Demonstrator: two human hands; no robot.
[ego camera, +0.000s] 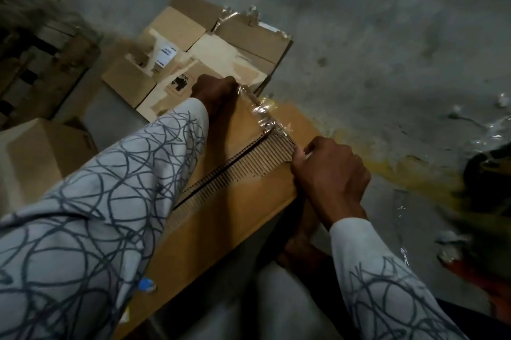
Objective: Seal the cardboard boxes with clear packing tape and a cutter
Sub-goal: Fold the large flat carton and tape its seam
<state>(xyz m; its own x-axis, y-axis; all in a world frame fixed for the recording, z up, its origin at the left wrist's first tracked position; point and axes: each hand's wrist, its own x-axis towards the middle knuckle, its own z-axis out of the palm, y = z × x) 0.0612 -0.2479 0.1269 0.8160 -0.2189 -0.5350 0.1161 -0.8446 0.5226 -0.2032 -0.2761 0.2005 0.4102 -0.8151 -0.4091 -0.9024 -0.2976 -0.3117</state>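
Our L hand (pixel 214 90) fisted on clear tape (pixel 265 115) at box (pixel 235 215) far edge, R hand (pixel 329 173) pinching its near end, tape crinkled btwn them

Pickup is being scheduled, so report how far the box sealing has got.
Done: nothing looks sealed. In hand: the left hand and right hand hold crumpled clear tape over the near box, whose seam gapes. Left: that seam, and the box behind with torn, unsealed flaps.
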